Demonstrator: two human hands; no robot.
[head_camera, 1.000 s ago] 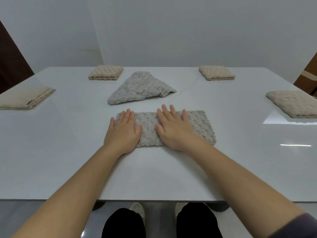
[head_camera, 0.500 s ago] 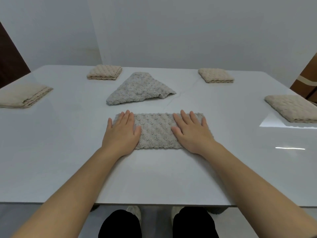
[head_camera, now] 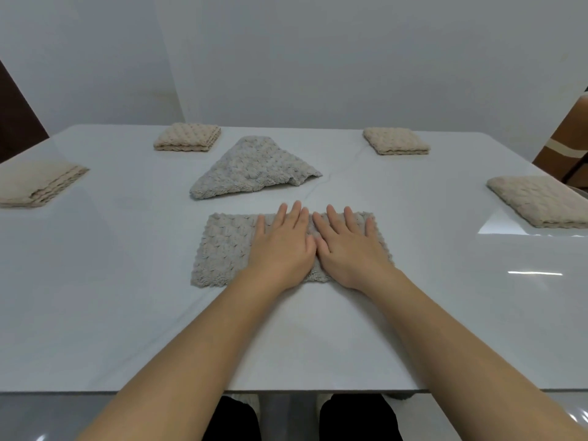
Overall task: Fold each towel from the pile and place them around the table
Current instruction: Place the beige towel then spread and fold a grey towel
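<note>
Four folded towels (head_camera: 187, 137) are set round the table's (head_camera: 127, 313) edges, a half-folded fifth (head_camera: 222, 249) is pressed flat near its front edge under the left hand (head_camera: 281, 249) and right hand (head_camera: 350, 249) (fingers (head_camera: 297, 214) straight, gripping nothing), and one crumpled towel (head_camera: 254, 168) at its centre is left unfolded.

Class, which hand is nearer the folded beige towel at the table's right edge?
Right. The right hand rests on the grey towel, left of the beige towel; the left hand, farther left.
</note>
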